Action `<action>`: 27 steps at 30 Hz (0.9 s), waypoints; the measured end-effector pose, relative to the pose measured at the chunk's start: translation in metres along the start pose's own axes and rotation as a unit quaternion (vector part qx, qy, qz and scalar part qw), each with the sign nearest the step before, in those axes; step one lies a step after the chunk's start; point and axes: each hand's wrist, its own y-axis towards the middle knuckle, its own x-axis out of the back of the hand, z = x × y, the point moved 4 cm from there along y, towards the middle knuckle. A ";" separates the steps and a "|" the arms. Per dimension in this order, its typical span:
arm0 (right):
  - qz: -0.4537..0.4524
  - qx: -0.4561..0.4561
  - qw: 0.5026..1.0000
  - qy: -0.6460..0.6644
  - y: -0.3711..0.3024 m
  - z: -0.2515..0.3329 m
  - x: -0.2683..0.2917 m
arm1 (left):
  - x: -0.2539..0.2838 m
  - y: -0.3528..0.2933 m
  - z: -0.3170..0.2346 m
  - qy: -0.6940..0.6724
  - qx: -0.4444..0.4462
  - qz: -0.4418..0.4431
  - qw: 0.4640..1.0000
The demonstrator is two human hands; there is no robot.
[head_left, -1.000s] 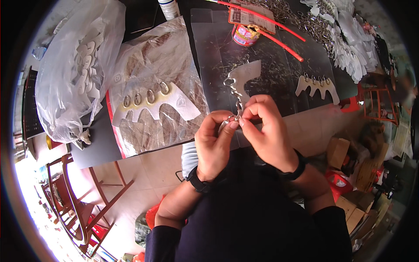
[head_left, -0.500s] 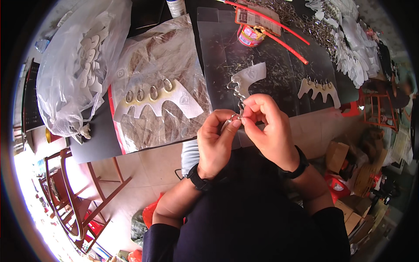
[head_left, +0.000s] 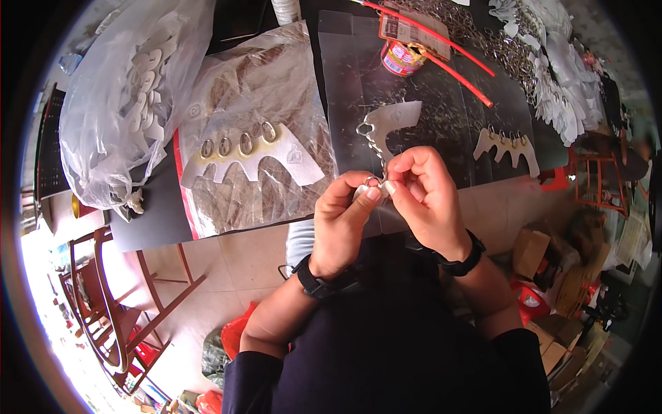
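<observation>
At the table's near edge my left hand (head_left: 345,214) pinches a small silvery metal ring (head_left: 373,180) between thumb and fingers. Close by on the right, my right hand (head_left: 432,203) has thumb and fingertips closed on the lower end of a short metal chain (head_left: 376,148). From there the chain runs up to a larger link lying against a curved white felt-like piece (head_left: 400,116) on the dark table. The joint between ring and chain is partly hidden by the fingertips.
On the left, a scalloped white piece with several metal loops (head_left: 252,160) lies on a plastic-wrapped sheet (head_left: 238,90), beside a clear bag (head_left: 103,138) of white pieces. A similar piece (head_left: 507,148) lies right. Behind stand a red tin (head_left: 402,58), red sticks (head_left: 460,81) and heaped chains (head_left: 476,34).
Both hands keep their pinch in nearly the same place. The ring at my left fingertips shows more clearly, and the chain's far link has turned a little. The whole view has shifted slightly.
</observation>
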 end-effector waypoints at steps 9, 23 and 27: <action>-0.006 -0.006 1.000 0.016 0.002 0.001 0.001 | -0.002 0.000 -0.004 0.019 -0.028 0.022 0.999; 0.084 0.144 0.896 -0.411 0.013 0.040 0.001 | 0.000 0.001 -0.016 0.136 -0.089 0.043 0.986; 0.107 0.166 0.903 -0.381 0.012 0.037 -0.001 | -0.005 -0.007 -0.026 0.169 -0.084 0.031 0.982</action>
